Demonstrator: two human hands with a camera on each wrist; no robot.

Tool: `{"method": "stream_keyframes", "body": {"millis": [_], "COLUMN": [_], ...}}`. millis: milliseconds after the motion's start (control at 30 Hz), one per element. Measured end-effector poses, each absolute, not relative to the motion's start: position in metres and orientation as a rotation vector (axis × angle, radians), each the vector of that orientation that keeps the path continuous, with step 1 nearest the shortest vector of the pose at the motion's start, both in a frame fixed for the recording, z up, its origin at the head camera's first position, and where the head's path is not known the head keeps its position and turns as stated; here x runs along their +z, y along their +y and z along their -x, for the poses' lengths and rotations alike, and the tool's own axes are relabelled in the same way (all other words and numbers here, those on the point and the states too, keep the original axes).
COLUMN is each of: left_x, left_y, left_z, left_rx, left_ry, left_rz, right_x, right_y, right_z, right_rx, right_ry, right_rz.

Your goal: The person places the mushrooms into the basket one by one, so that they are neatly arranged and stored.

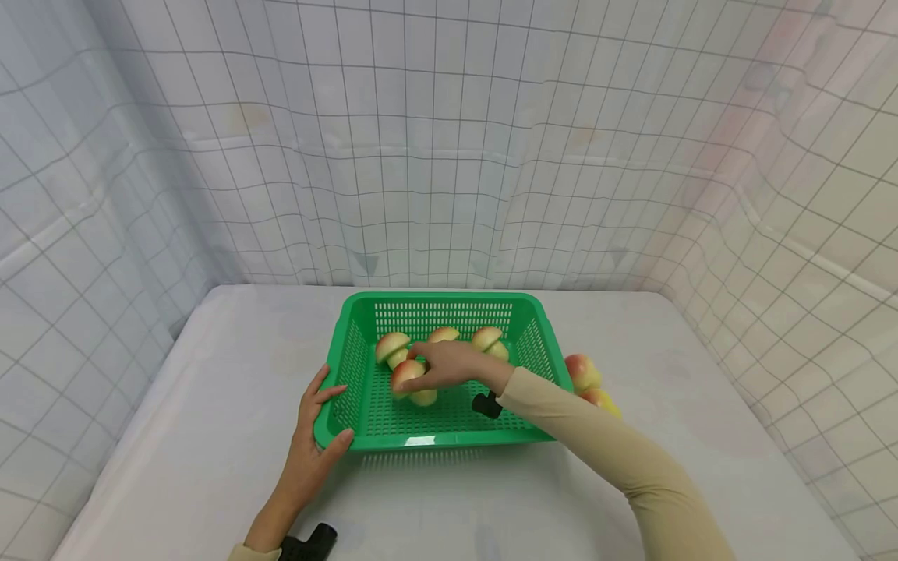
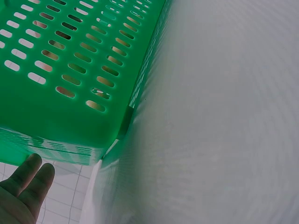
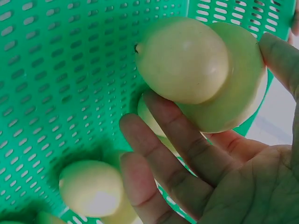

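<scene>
A green plastic basket (image 1: 435,442) with slotted walls stands on the white-covered table. My right hand (image 1: 449,364) reaches into it and grips a toy mushroom (image 1: 407,377) with a reddish cap, between thumb and fingers. In the right wrist view that mushroom (image 3: 187,60) shows its pale, rounded stem toward the camera, above the basket floor. Three similar mushrooms lie in the basket: one at left (image 1: 391,347), one at the back (image 1: 443,334), one at right (image 1: 487,340). My left hand (image 1: 309,444) rests at the front left corner, fingers extended along the rim.
Right of the basket, partly behind my right forearm, lie red-and-yellow objects (image 1: 582,372), their kind unclear. A grid-patterned white curtain (image 1: 435,156) encloses the table (image 1: 210,405) at the back and both sides. Black wrist devices (image 1: 487,404) are on both arms.
</scene>
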State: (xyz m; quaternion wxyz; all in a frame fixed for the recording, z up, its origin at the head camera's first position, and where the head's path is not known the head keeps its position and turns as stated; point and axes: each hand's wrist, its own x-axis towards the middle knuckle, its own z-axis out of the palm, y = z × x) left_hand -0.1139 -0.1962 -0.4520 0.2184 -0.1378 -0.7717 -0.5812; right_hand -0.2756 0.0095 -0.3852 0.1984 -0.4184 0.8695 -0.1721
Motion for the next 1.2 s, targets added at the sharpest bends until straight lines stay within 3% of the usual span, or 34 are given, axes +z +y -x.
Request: {"method": "stream_keyframes", "body": {"millis": [267, 1200], "left_x": [-0.486, -0.485], "left_y": [-0.209, -0.208], "left_z": [0.128, 0.126], "left_rx": [-1.594, -1.598], "left_ry": [-2.172, -2.174], "left_rz": [0.365, 0.37], "right_x": [-0.396, -0.406], "right_y": [-0.002, -0.017], "right_z": [0.273, 0.272], "right_rx": [-0.431, -0.439], "right_ry": [2.407, 2.359], "right_rz": [1.164, 1.168]}}
